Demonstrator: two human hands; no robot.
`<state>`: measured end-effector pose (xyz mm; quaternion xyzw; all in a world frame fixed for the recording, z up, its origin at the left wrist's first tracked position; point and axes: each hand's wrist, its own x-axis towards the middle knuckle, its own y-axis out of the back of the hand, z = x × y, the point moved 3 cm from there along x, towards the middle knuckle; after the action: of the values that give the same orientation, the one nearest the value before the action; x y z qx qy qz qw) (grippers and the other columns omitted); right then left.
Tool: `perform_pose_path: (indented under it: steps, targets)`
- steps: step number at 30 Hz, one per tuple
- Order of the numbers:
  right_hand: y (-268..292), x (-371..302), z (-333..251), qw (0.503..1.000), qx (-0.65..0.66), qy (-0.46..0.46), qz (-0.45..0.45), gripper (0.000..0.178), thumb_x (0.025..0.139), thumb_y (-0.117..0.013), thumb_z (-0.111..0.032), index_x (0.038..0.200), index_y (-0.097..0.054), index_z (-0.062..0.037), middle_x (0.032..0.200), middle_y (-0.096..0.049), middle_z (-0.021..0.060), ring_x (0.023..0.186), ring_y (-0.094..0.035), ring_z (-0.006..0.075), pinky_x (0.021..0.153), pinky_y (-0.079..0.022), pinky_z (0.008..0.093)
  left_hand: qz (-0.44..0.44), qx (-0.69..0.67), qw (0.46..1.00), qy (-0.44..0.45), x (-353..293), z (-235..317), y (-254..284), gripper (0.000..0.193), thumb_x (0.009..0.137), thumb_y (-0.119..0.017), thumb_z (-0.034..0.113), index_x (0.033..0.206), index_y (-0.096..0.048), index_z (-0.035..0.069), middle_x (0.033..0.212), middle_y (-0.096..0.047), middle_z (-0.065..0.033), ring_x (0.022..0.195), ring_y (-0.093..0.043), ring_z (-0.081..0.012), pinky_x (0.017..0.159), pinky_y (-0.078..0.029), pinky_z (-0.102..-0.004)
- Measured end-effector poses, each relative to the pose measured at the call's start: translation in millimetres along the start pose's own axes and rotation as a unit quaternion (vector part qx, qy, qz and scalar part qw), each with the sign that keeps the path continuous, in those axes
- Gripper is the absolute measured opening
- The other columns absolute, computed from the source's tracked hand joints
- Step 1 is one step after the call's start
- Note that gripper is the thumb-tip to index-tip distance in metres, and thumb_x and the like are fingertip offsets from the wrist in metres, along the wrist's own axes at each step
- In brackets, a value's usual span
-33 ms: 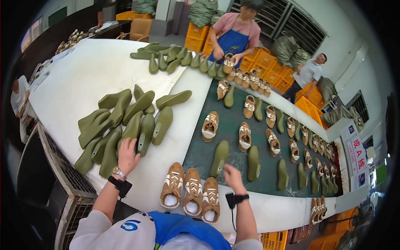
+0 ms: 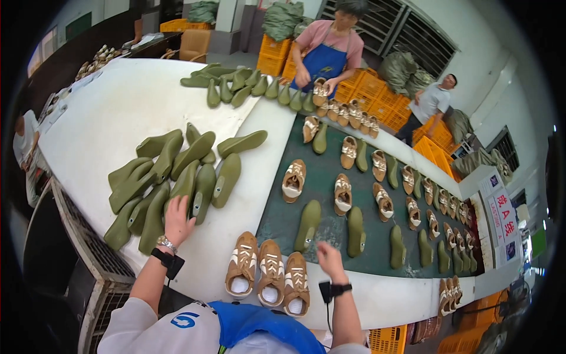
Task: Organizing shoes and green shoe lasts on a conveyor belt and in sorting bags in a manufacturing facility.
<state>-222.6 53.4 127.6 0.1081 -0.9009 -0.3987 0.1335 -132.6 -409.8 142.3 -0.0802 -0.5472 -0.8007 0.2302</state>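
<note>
My left hand (image 2: 178, 222) reaches over the near edge of a pile of green shoe lasts (image 2: 154, 219), fingers stretched and apart. Its fingertips lie against or just above the nearest lasts; which, I cannot tell. My right hand (image 2: 331, 261) hovers by the near edge of the green conveyor belt (image 2: 277, 233), fingers curled in, with nothing visible in them. Just left of it, a single green shoe last (image 2: 308, 225) lies on the belt. Between my hands, three brown-and-white sneakers (image 2: 271, 271) stand side by side on the white tabletop (image 2: 203, 274).
Sneakers (image 2: 343, 194) and green lasts (image 2: 355, 231) sit in rows along the belt. Across it, a person in a blue apron (image 2: 327, 65) handles a sneaker. More lasts (image 2: 227, 82) lie at the far table edge. A metal-framed cage (image 2: 97, 265) stands at left, orange crates (image 2: 383, 97) behind.
The view has shifted slightly. Both hands stay almost where they were, the right a little farther from the last on the belt. Nothing has visibly been picked up or let go.
</note>
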Motion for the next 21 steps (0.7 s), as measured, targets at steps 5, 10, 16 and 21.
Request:
perform_pose_path:
  steps: [5, 10, 16, 21]
  targets:
    - [7.5, -132.9, 23.2, 0.986, -0.010, -0.162, 0.049, 0.020, 0.080, -0.058, -0.010, 0.098, -0.064, -0.0052, 0.075, -0.064, 0.0139, 0.069, -0.065, 0.0241, 0.065, -0.051, 0.0319, -0.025, 0.044, 0.997, 0.060, 11.4, -34.2, -30.5, 0.104, 0.056, -0.079, 0.037, 0.138, -0.024, 0.006, 0.136, -0.030, -0.0216, 0.125, -0.029, -0.0382, 0.102, -0.028, -0.0451]
    - [-7.6, -192.7, 22.9, 0.973, 0.015, -0.217, 0.074, 0.020, 0.080, -0.056, -0.011, 0.098, -0.065, -0.0079, 0.074, -0.064, 0.0172, 0.066, -0.064, 0.0292, 0.063, -0.051, 0.0361, -0.124, 0.036, 0.982, 0.141, 33.5, -41.2, -22.4, 0.113, 0.053, -0.077, 0.055, 0.141, -0.019, 0.012, 0.127, -0.040, -0.0220, 0.120, -0.038, -0.0372, 0.099, -0.032, -0.0446]
    - [-5.6, -195.0, 4.0, 0.986, 0.000, -0.154, 0.058, 0.020, 0.081, -0.055, -0.008, 0.099, -0.064, -0.0039, 0.074, -0.064, 0.0163, 0.066, -0.064, 0.0271, 0.062, -0.051, 0.0344, -0.198, 0.004, 0.948, 0.248, 45.8, -37.7, -36.1, 0.110, 0.055, -0.064, 0.073, 0.140, -0.025, 0.015, 0.128, -0.044, -0.0238, 0.117, -0.045, -0.0381, 0.095, -0.037, -0.0480]
    - [-9.5, -178.3, 1.7, 0.983, 0.029, -0.173, 0.058, 0.021, 0.080, -0.056, -0.004, 0.101, -0.063, -0.0027, 0.071, -0.063, 0.0125, 0.062, -0.062, 0.0210, 0.059, -0.049, 0.0310, -0.273, -0.099, 0.929, 0.229, -9.6, -41.1, -62.3, 0.124, 0.057, -0.067, 0.068, 0.141, -0.006, 0.001, 0.126, -0.043, -0.0308, 0.116, -0.046, -0.0397, 0.098, -0.037, -0.0386]
